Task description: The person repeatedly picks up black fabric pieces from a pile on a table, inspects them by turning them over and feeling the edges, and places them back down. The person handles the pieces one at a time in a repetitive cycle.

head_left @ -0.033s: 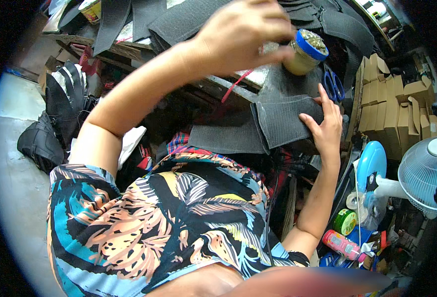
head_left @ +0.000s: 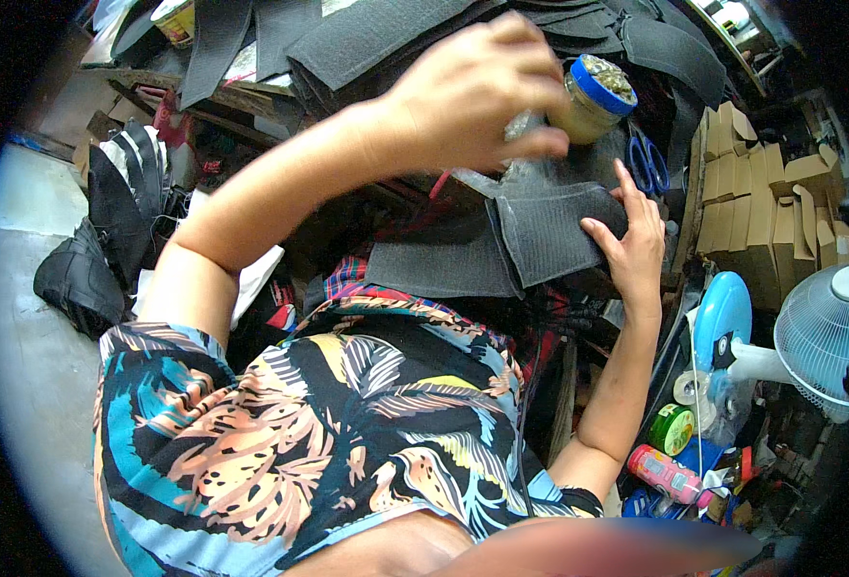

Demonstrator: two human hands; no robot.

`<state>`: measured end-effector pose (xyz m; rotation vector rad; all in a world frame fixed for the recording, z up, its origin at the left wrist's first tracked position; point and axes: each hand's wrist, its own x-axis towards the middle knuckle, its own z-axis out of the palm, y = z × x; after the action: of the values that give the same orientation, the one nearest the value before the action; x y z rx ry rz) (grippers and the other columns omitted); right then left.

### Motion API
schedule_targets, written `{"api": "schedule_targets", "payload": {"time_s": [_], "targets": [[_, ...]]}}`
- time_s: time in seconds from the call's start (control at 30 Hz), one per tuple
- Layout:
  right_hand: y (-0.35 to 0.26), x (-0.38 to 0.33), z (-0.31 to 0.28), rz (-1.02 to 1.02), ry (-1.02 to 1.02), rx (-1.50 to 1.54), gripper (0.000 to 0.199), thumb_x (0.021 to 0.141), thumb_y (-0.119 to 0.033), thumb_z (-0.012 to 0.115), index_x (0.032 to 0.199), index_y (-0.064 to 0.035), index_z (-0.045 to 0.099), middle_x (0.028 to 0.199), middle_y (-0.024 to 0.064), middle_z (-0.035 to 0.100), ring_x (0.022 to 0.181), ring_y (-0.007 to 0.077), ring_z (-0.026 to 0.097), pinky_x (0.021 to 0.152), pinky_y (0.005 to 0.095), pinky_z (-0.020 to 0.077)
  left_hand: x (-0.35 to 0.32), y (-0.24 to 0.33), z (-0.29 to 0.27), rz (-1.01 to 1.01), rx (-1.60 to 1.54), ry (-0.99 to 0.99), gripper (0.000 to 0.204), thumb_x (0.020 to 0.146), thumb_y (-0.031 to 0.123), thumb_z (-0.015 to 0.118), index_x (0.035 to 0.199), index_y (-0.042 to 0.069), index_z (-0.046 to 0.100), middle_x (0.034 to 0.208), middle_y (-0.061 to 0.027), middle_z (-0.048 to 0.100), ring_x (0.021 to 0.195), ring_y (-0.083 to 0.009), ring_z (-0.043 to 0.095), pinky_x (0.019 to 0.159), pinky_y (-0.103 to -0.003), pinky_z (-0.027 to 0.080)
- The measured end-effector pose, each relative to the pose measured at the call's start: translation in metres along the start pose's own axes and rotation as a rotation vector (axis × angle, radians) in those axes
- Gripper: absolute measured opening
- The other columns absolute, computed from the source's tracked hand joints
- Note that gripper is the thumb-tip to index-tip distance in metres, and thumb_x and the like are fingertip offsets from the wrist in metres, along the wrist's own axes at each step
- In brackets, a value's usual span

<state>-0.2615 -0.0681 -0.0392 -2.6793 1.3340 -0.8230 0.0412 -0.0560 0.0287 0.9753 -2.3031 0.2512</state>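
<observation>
My left hand [head_left: 487,94] is raised over the bench beside a glass jar [head_left: 590,113] with a blue rim and a yellowish content, its mouth crusted. Its fingers are curled and a little blurred, and what they hold, if anything, is hidden. My right hand [head_left: 633,238] lies with thumb and fingers spread at the right edge of a black ribbed fabric piece [head_left: 551,236]. That piece overlaps another black piece [head_left: 439,258] to its left. Blue-handled scissors [head_left: 648,165] lie just beyond my right hand.
Black fabric pieces [head_left: 376,48] are heaped along the far side of the bench. To the right are stacked brown cardboard boxes [head_left: 751,207], a fan [head_left: 819,337], a pink bottle [head_left: 665,474] and a green round container [head_left: 672,430]. Dark bundled pieces [head_left: 83,279] stand at left.
My left hand has come slightly nearer to me, from beside the jar's rim to lower along its side. My right hand and the fabric pieces stay in place.
</observation>
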Motion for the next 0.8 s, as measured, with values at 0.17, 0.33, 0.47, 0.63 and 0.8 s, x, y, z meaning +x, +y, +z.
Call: {"api": "schedule_targets", "payload": {"time_s": [0.17, 0.33, 0.47, 0.63, 0.8], "targets": [[-0.004, 0.007, -0.016, -0.025, 0.179, 0.104, 0.061, 0.081, -0.014, 0.077, 0.139, -0.0173, 0.058, 0.100, 0.0038, 0.068, 0.088, 0.0209, 0.061, 0.092, 0.0361, 0.0426, -0.030, 0.034, 0.037, 0.014, -0.222, -0.202, 0.074, 0.074, 0.054, 0.077, 0.125, 0.002, 0.063, 0.123, -0.0155, 0.062, 0.125, -0.0336, 0.050, 0.104, -0.044, 0.044], [-0.003, 0.020, -0.045, 0.042, 0.403, 0.194, 0.064, 0.082, -0.009, 0.077, 0.142, -0.0155, 0.055, 0.117, 0.0074, 0.067, 0.101, 0.0217, 0.059, 0.099, 0.0390, 0.0416, -0.022, 0.045, 0.048, -0.335, -0.826, -0.217, 0.088, 0.077, 0.004, 0.078, 0.152, 0.012, 0.033, 0.106, -0.0139, 0.067, 0.099, -0.0218, 0.064, 0.093, -0.034, 0.050], [-0.011, 0.020, -0.050, -0.063, 0.565, -0.262, 0.075, 0.084, -0.015, 0.077, 0.150, -0.0119, 0.041, 0.118, 0.0083, 0.066, 0.098, 0.0221, 0.059, 0.099, 0.0382, 0.0432, -0.007, 0.037, 0.050, -0.583, -1.298, -0.093, 0.027, 0.084, 0.003, 0.076, 0.108, 0.000, 0.066, 0.101, -0.0041, 0.071, 0.094, -0.0095, 0.064, 0.088, -0.027, 0.051], [-0.035, -0.001, -0.044, 0.136, 0.287, 0.533, 0.083, 0.094, -0.032, 0.070, 0.156, -0.0039, 0.024, 0.092, 0.0025, 0.063, 0.078, 0.0092, 0.055, 0.080, 0.0260, 0.0461, -0.004, 0.036, 0.045, -0.699, -1.486, 0.023, 0.023, 0.083, 0.010, 0.078, 0.103, 0.004, 0.068, 0.096, -0.0028, 0.072, 0.086, -0.0081, 0.066, 0.082, -0.025, 0.053], [-0.064, -0.002, -0.032, 0.336, 0.110, 1.084, 0.091, 0.091, -0.014, 0.074, 0.159, -0.0057, 0.013, 0.083, 0.0006, 0.061, 0.072, 0.0053, 0.052, 0.070, 0.0177, 0.0407, 0.000, 0.052, 0.046, -0.754, -1.550, 0.055, 0.029, 0.082, 0.019, 0.081, 0.102, 0.001, 0.071, 0.092, -0.0047, 0.072, 0.083, -0.0084, 0.065, 0.078, -0.024, 0.052]]}}
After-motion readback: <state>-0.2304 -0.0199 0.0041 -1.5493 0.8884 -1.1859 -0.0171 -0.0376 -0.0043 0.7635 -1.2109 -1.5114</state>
